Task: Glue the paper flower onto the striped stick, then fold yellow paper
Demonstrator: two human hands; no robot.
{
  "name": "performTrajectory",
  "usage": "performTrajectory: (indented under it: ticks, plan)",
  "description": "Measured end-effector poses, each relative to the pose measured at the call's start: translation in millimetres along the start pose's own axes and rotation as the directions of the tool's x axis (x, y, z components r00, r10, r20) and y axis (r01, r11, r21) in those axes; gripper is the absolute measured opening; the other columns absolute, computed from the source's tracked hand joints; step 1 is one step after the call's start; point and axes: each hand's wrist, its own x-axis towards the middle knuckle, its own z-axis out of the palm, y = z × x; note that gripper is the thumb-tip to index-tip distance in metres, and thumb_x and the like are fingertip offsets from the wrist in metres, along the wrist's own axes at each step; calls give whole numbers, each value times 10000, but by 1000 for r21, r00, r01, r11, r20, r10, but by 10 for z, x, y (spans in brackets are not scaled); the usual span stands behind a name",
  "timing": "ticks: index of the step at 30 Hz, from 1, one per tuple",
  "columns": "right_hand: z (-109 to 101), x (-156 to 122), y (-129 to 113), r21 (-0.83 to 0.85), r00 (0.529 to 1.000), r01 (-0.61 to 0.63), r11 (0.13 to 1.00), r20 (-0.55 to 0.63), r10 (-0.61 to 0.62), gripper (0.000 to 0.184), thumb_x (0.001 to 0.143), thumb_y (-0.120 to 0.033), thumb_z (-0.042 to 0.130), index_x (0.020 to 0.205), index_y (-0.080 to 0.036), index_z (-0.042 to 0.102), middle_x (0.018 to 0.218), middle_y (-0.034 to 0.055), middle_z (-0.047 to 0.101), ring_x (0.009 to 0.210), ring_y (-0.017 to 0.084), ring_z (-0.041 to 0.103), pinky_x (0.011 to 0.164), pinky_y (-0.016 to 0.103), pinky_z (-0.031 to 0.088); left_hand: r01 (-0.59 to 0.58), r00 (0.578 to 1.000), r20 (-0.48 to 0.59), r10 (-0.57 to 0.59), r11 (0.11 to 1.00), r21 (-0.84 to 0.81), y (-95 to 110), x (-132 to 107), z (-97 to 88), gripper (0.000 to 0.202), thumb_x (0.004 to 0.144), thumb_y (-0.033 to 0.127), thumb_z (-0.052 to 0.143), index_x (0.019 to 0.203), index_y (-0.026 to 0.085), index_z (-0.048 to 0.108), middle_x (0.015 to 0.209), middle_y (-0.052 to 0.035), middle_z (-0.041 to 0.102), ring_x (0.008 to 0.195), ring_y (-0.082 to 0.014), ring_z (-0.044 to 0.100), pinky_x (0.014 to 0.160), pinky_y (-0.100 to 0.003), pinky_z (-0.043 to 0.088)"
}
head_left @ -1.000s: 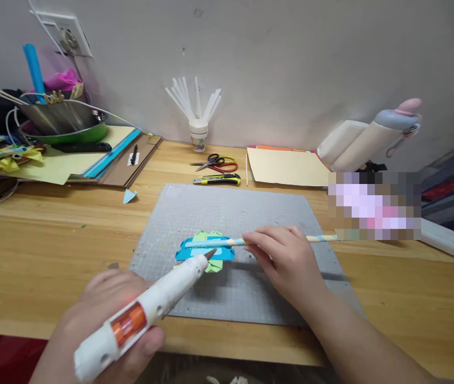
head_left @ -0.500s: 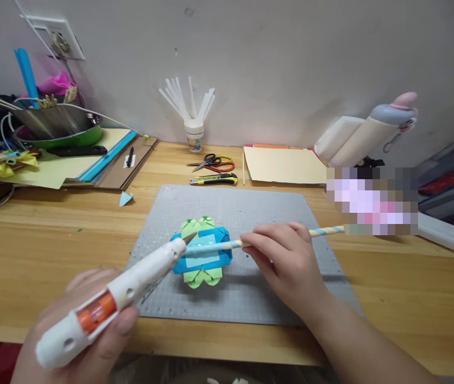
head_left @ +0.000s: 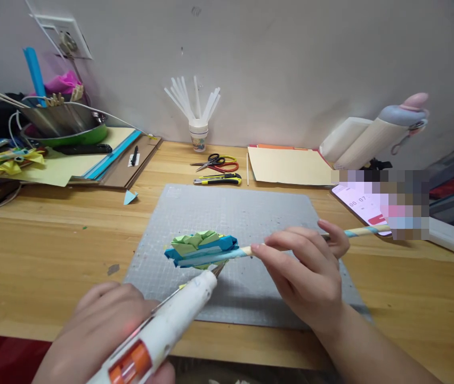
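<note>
My left hand (head_left: 107, 325) is wrapped round a white hot glue gun (head_left: 179, 314) with an orange part in its body. The metal nozzle points up and right, close under the rod near the paper flower; whether it touches is unclear. My right hand (head_left: 302, 261) pinches a paper rod (head_left: 246, 251) striped in cream and light blue. At the rod's left end sits a folded paper flower (head_left: 201, 249) in green and blue, tilted so that I see it nearly edge-on. It is held above a grey cutting mat (head_left: 251, 208).
Behind the mat lie scissors (head_left: 216, 163) and a yellow-black utility knife (head_left: 218, 179). A paper cup (head_left: 199, 140) holds white sticks. Cream paper (head_left: 291, 166), a phone (head_left: 355, 202) and a bottle (head_left: 382, 133) are at the right; a metal pot (head_left: 57, 120) stands left.
The flower has turned with the rod from facing me to nearly edge-on. The glue gun has moved right and down, its nozzle from above the rod's left end to below the rod.
</note>
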Motion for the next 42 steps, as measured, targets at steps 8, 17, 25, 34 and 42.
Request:
performTrajectory:
  ticks: [8,17,25,34,42]
  plan:
    - [-14,-7,-6,3,1000,1,1000,9,-1,277,782,-22,595,822,-278,693,737,-36,659,748,118,602,965,446,223,102,993,-75,-94,987,121,76,0,75,298,794,520,444,660,300,595,654,-32,543,556,-199,496,498,-357,347]
    - [-13,6,-4,-5,1000,16,1000,11,-16,253,791,-44,607,817,-280,694,729,-38,661,742,116,597,959,438,223,64,995,-86,-54,991,121,38,19,105,369,816,530,413,574,289,554,595,-16,535,508,-174,468,471,-344,323]
    - [-7,-8,0,-2,1000,11,1000,9,-11,258,793,-45,597,812,-286,689,736,-43,659,751,114,594,970,438,222,118,992,-65,-110,985,128,111,67,91,412,833,549,403,551,274,524,582,-8,524,528,-174,460,509,-353,320]
    - [3,-7,-2,-1,1000,13,1000,11,-13,264,794,-40,587,820,-282,690,737,-42,658,756,117,592,963,443,222,93,996,-25,-90,988,125,66,67,128,385,824,525,424,546,271,505,559,-4,507,516,-173,449,507,-357,312]
    - [-10,-2,1,-1,1000,2,1000,30,-2,238,815,-70,586,798,-290,676,738,-54,653,748,106,593,986,419,212,61,998,-19,-59,988,139,75,67,128,366,815,506,420,541,273,485,538,-7,489,504,-175,432,491,-358,308]
